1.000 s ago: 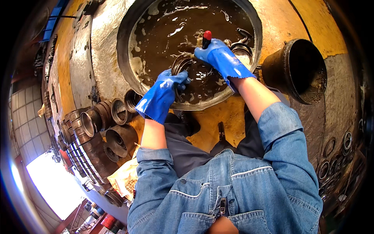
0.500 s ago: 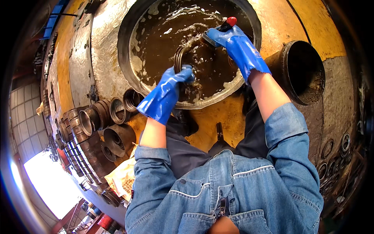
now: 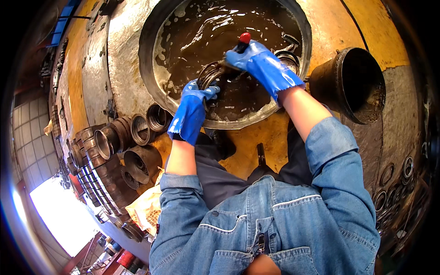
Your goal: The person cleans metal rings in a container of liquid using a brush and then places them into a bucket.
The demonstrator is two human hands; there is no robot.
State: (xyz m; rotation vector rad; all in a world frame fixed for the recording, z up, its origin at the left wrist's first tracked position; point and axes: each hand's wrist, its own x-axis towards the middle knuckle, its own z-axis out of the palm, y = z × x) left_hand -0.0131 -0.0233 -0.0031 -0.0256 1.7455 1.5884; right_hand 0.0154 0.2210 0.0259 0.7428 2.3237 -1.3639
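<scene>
Both my hands wear blue rubber gloves over a wide round basin [image 3: 147, 64] of murky brown liquid. My left hand [image 3: 195, 97] is closed around a grooved metal ring [image 3: 209, 73], tilted at the near left of the liquid. In my right hand [image 3: 256, 57] is a brush [image 3: 244, 39] with a dark, red-tipped handle. Its head meets the ring's upper right edge; the glove partly hides it. Beside my right wrist, a round metal part [image 3: 288, 57] sits partly in the liquid at the basin's right side.
A dark open metal drum [image 3: 341, 85] lies right of the basin. Several metal rings and sleeves [image 3: 107, 142] are grouped at the left. More rings [image 3: 387, 174] lie on the floor at right. A crumpled paper bag [image 3: 143, 201] is by my left elbow.
My right hand has moved left and nearer with the brush, bringing it onto the ring. The ring has tilted over in my left hand. Metal parts at the basin's right have come into view.
</scene>
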